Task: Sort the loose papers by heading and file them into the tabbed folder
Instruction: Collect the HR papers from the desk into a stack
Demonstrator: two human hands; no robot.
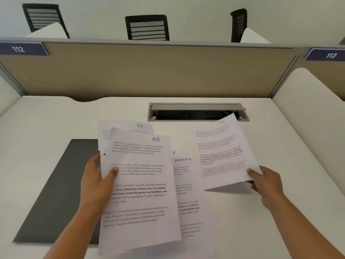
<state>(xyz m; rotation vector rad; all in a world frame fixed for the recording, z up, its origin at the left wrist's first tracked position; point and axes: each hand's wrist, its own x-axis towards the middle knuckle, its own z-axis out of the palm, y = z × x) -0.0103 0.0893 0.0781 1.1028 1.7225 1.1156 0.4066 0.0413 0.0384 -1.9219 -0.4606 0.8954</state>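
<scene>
My left hand [97,181] grips the left edge of a small stack of sheets headed HR [140,191], lifted off the desk, thumb on top. A single printed sheet [222,152] is pinched at its lower right corner by my right hand [265,182] and held tilted above the desk; its heading is too faint to read. A sheet headed ADMIN [188,193] lies flat on the desk between my hands, partly under the HR stack, with another sheet's edge showing beneath it. The dark grey folder [61,186] lies flat at the left, partly hidden by the papers and my left arm.
An open cable tray [197,112] is sunk into the white desk [46,124] behind the papers. A beige partition [149,71] closes the back, with curved white side dividers [308,101] left and right. Black chairs stand beyond it.
</scene>
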